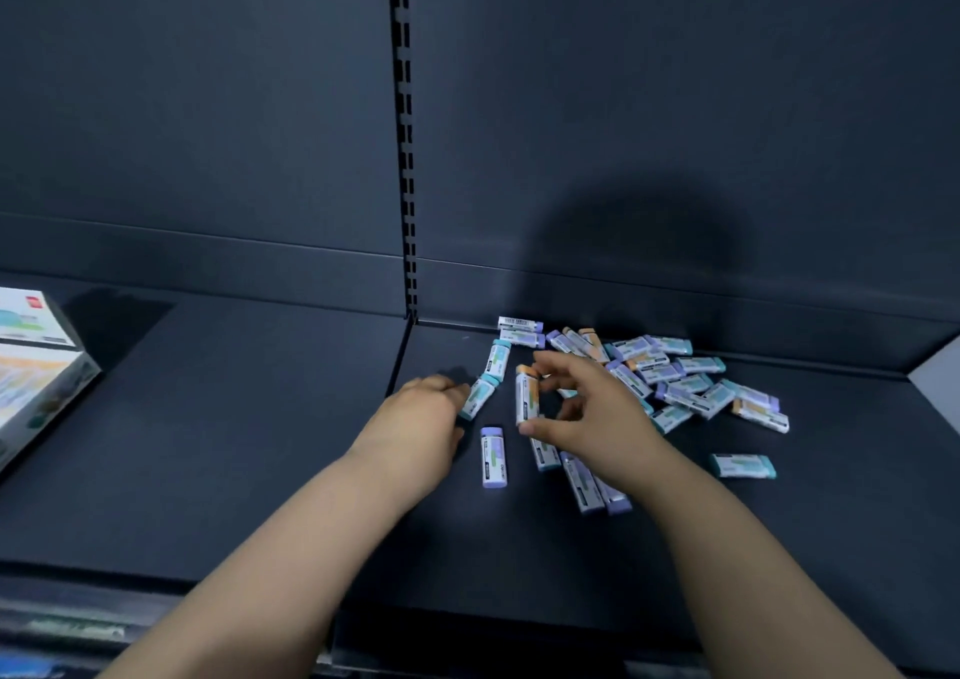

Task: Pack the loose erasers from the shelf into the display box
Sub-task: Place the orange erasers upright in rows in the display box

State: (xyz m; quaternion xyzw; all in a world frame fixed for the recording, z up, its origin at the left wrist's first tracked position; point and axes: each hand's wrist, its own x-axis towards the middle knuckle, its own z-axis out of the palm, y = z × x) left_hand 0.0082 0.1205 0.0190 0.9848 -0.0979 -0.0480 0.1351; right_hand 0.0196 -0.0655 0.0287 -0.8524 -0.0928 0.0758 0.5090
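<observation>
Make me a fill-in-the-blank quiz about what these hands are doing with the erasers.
1. The right hand pinches an eraser with an ___ tip.
2. The left hand touches a teal eraser lying on the ___.
3. The box stands far to the ___ of both hands.
Missing: orange; shelf; left.

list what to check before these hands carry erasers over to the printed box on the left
1. right hand pinches the orange-tipped white rectangular eraser, held upright: ok
2. left hand has a hold on the teal-tipped white rectangular eraser: cannot tell, its fingers are hidden
3. white printed cardboard display box in view, far left on the dark shelf: ok
4. box opening faces the hands: cannot tell, the frame cuts it off
5. pile of loose erasers gathered up: not ok, many lie scattered
</observation>
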